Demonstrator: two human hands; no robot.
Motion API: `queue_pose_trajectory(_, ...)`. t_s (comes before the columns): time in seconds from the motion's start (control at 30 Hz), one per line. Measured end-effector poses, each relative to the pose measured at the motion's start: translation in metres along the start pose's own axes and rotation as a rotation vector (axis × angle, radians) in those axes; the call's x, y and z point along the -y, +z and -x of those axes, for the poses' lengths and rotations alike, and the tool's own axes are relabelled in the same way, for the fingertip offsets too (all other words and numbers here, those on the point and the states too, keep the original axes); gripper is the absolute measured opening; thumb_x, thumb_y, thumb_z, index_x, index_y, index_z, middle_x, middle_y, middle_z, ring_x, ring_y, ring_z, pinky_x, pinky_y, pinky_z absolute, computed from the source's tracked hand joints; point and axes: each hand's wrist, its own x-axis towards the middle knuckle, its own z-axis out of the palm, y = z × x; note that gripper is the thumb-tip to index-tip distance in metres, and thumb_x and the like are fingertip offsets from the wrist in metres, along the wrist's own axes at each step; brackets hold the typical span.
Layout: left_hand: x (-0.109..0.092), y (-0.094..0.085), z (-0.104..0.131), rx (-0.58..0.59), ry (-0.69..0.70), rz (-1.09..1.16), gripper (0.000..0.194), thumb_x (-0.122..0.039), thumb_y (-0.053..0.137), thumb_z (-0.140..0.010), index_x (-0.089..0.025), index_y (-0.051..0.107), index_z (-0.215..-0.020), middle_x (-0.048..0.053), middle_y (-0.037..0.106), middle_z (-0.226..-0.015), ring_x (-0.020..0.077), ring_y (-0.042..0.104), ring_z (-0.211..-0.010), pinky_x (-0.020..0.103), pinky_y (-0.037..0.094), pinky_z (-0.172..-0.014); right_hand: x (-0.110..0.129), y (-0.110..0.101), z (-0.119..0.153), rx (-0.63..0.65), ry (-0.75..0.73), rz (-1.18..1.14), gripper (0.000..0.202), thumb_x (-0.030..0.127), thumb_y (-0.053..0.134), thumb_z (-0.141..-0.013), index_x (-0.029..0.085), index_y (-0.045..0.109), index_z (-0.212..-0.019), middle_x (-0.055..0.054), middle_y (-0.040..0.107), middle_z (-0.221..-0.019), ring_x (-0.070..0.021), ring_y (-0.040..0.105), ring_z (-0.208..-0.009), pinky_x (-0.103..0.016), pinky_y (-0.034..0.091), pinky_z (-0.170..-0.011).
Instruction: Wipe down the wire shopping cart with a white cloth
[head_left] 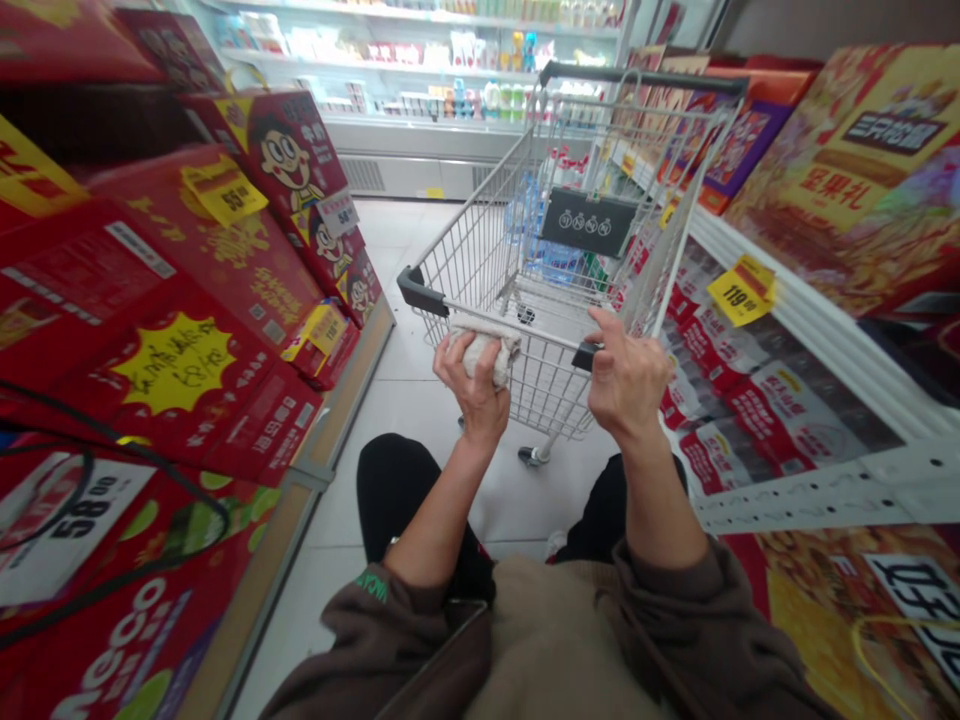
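Brown jacket sleeves (720, 620) frame a beige top (540, 640) closest to view. Stacked red gift boxes (255, 230) line the aisle's left side. Ahead stands a wire shopping cart (480, 235). At its near right black corner cap (583, 356), the right hand (630, 375) has its index finger raised; whether the others grip anything I cannot tell. The left hand (476, 385) curls its fingers round a crumpled off-white cloth (487, 328) at the cart's near rim.
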Motion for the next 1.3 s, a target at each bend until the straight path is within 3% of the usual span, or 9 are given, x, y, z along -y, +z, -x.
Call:
queue_pose_trajectory(0.1, -0.002, 0.011, -0.003, -0.005, 0.045, -0.025, 0.046, -0.004, 0.055, -0.079, -0.027, 0.066, -0.118, 0.011, 0.049, -0.139, 0.0332, 0.033, -0.144, 0.057, 0.031, -0.122, -0.001, 0.000, -0.001, 0.018, -0.009, 0.007, 0.073, 0.055, 0.004, -0.106, 0.017, 0.055, -0.143, -0.007, 0.079, -0.097, -0.0196, 0.068, -0.083, -0.036, 0.037, -0.082)
queue_pose_trajectory(0.2, 0.017, 0.022, 0.012, 0.036, 0.079, -0.040, 0.042, -0.004, 0.053, -0.078, -0.026, 0.070, -0.110, 0.010, 0.053, -0.131, 0.0332, 0.030, -0.143, 0.057, 0.032, -0.121, -0.001, 0.002, -0.002, 0.031, -0.023, 0.014, 0.076, 0.057, 0.002, -0.106, 0.017, 0.055, -0.142, -0.006, 0.079, -0.095, -0.0200, 0.067, -0.082, -0.036, 0.037, -0.081)
queue_pose_trajectory(0.37, 0.047, 0.012, 0.030, 0.137, 0.132, -0.070, 0.047, -0.001, 0.053, -0.072, -0.025, 0.070, -0.108, 0.010, 0.055, -0.125, 0.0327, 0.039, -0.133, 0.056, 0.041, -0.114, 0.002, 0.007, -0.005, 0.014, -0.039, 0.001, 0.076, 0.057, 0.003, -0.106, 0.017, 0.056, -0.142, -0.007, 0.079, -0.098, -0.0201, 0.067, -0.080, -0.037, 0.038, -0.080)
queue_pose_trajectory(0.5, 0.030, -0.001, 0.004, 0.042, 0.086, -0.050, 0.048, -0.003, 0.056, -0.074, -0.027, 0.067, -0.113, 0.010, 0.053, -0.130, 0.0326, 0.042, -0.133, 0.057, 0.041, -0.115, 0.006, 0.010, -0.008, -0.006, -0.029, -0.037, 0.078, 0.060, 0.005, -0.105, 0.015, 0.058, -0.142, -0.008, 0.080, -0.097, -0.0210, 0.068, -0.079, -0.039, 0.039, -0.079)
queue_pose_trajectory(0.63, 0.009, 0.008, -0.020, 0.075, 0.125, -0.043, 0.044, -0.006, 0.059, -0.077, -0.030, 0.069, -0.113, 0.008, 0.052, -0.134, 0.0355, 0.032, -0.142, 0.060, 0.033, -0.120, 0.008, 0.006, -0.010, -0.013, 0.018, -0.205, 0.080, 0.060, -0.001, -0.104, 0.020, 0.056, -0.143, -0.007, 0.080, -0.106, -0.0205, 0.072, -0.092, -0.039, 0.043, -0.089)
queue_pose_trajectory(0.87, 0.034, 0.020, 0.011, 0.082, 0.143, -0.053, 0.047, 0.001, 0.050, -0.074, -0.026, 0.070, -0.107, 0.009, 0.052, -0.124, 0.0320, 0.034, -0.136, 0.056, 0.037, -0.116, 0.010, -0.003, -0.014, 0.059, 0.061, -0.439, 0.075, 0.063, 0.000, -0.103, 0.030, 0.051, -0.147, -0.005, 0.078, -0.118, -0.0234, 0.071, -0.114, -0.046, 0.043, -0.104)
queue_pose_trajectory(1.0, 0.022, 0.013, 0.007, 0.070, 0.099, 0.005, 0.048, -0.001, 0.053, -0.076, -0.026, 0.067, -0.115, 0.010, 0.049, -0.131, 0.0320, 0.039, -0.133, 0.058, 0.038, -0.115, 0.012, -0.003, -0.016, 0.090, 0.114, -0.591, 0.073, 0.065, 0.001, -0.102, 0.034, 0.047, -0.150, -0.005, 0.074, -0.130, -0.0261, 0.065, -0.128, -0.053, 0.041, -0.112)
queue_pose_trajectory(1.13, 0.002, 0.021, 0.000, 0.053, 0.167, 0.047, 0.041, -0.004, 0.058, -0.081, -0.029, 0.069, -0.112, 0.009, 0.050, -0.133, 0.0337, 0.032, -0.141, 0.060, 0.032, -0.119, 0.008, 0.001, -0.016, 0.107, 0.162, -0.775, 0.080, 0.074, 0.000, -0.097, 0.036, 0.046, -0.150, -0.006, 0.071, -0.134, -0.0286, 0.064, -0.130, -0.059, 0.042, -0.115)
queue_pose_trajectory(1.3, 0.020, 0.035, 0.027, 0.158, 0.152, -0.012, 0.029, -0.006, 0.057, -0.088, -0.029, 0.073, -0.098, 0.008, 0.056, -0.116, 0.0308, 0.035, -0.138, 0.055, 0.036, -0.117, 0.002, 0.004, -0.016, 0.133, 0.193, -0.868, 0.082, 0.080, 0.002, -0.094, 0.038, 0.045, -0.150, -0.006, 0.071, -0.133, -0.0298, 0.063, -0.130, -0.063, 0.042, -0.116)
